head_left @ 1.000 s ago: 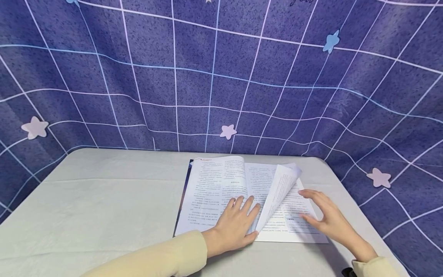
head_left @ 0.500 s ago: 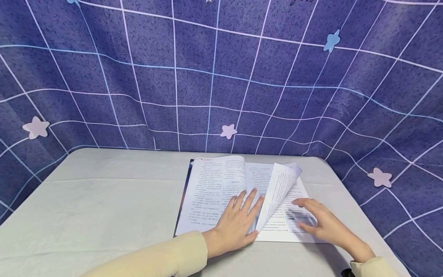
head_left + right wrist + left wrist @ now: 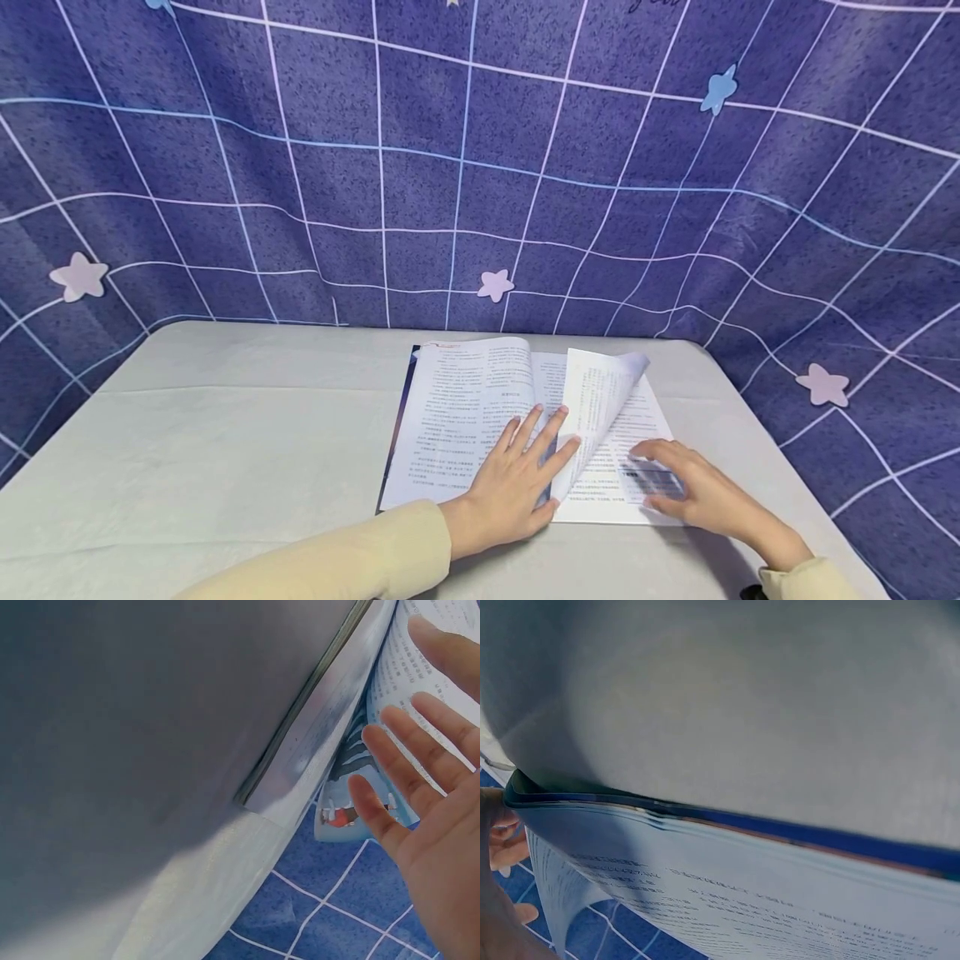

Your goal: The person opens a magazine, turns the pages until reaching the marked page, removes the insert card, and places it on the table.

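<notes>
Starting at the left, you have the pale table [image 3: 225,442], and then the open book [image 3: 450,392] lying on it near the middle, the dark blue edge of its cover [image 3: 855,841] peeking out along the left side. Your left hand [image 3: 510,492] rests across the lower part of the book, around the middle fold, fingers straight and spread; compared with a second ago, its fingers reach a little further up and to the right, so the index finger now overlaps the loose page [image 3: 596,400]. From here you cannot tell whether that finger presses on the paper or only hangs above it, nor whether the thumb by the bottom edge has any hold. The page itself shows the main change: its top left corner has swung leftward, closer to the fold, while the other side curls up off the sheets below. That suggests the page is coming over but is only partly turned, since it still stands raised over the right half. Furthest right, your right hand [image 3: 705,492] has slid slightly left and down; it hovers at the book's lower right, thumb and fingers apart and grasping nothing, so the left hand looks better placed to guide the page.
</notes>
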Demonstrator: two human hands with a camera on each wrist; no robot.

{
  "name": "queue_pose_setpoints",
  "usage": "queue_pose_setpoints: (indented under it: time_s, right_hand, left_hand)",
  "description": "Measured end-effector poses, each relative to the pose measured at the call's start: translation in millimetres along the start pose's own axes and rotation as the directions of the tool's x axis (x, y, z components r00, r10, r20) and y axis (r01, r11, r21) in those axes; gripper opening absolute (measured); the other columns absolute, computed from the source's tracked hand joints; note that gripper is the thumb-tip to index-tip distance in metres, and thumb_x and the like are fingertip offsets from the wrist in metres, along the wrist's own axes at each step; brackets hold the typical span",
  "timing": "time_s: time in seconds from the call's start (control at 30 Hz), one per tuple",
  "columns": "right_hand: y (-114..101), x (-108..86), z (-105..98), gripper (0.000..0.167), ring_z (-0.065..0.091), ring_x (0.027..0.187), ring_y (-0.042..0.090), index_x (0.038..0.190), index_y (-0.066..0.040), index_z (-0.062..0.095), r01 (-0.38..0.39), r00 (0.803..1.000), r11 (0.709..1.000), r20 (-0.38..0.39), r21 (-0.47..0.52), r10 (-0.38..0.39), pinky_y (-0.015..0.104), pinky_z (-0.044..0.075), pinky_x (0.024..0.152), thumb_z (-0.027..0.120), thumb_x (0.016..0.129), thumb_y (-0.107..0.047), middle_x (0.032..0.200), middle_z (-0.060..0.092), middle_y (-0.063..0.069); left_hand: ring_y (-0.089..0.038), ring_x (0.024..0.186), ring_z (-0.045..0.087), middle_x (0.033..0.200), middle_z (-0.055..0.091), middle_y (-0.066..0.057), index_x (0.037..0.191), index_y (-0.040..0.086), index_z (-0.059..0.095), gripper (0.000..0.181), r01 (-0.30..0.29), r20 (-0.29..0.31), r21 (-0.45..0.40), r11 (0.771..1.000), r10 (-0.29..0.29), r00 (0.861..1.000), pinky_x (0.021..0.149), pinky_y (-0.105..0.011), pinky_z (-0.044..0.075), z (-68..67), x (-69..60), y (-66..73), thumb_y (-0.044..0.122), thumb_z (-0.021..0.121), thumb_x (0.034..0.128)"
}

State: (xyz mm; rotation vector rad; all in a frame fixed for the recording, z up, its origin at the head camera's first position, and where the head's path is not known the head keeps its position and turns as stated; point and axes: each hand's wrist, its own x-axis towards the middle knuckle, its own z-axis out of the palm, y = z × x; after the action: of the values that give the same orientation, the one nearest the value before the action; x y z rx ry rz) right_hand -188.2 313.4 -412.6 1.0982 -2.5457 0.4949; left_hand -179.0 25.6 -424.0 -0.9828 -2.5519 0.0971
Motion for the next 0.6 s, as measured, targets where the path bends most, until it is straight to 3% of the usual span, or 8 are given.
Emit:
queue_pose_setpoints:
  time_s: [0.37, 0.6]
  right_hand:
    - [-0.4, -3.0, 4.4, 0.052, 0.055, 0.102, 0.025, 0.108, -0.005, 0.061, 0.034, 0.999, 0.999, 0.033, 0.031, -0.035, 0.004, 0.019, 0.099, 0.08, 0.06, -0.015, 0.108, 0.062, 0.003]
    - [0.4, -5.0, 6.1, 0.052, 0.056, 0.1, 0.023, 0.106, -0.006, 0.062, 0.041, 0.998, 0.999, 0.042, 0.016, -0.042, 0.004, 0.021, 0.098, 0.08, 0.059, -0.016, 0.107, 0.062, 0.002]
  left_hand:
    - [-0.035, 0.141, 0.006, 0.154, 0.003, -0.013, 0.143, 0.029, 0.028, 0.065, -0.04, 0.059, -0.023, 0.999, 0.041, 0.997, 0.109, -0.054, 0.018, -0.8, 0.8, -1.1, 0.049, 0.048, 0.0843]
    - [-0.038, 0.139, 0.012, 0.154, 0.006, -0.013, 0.14, 0.033, 0.033, 0.057, -0.068, 0.102, -0.049, 0.997, 0.072, 0.992, 0.107, -0.056, 0.018, -1.9, 0.4, -2.6, 0.046, 0.047, 0.0868]
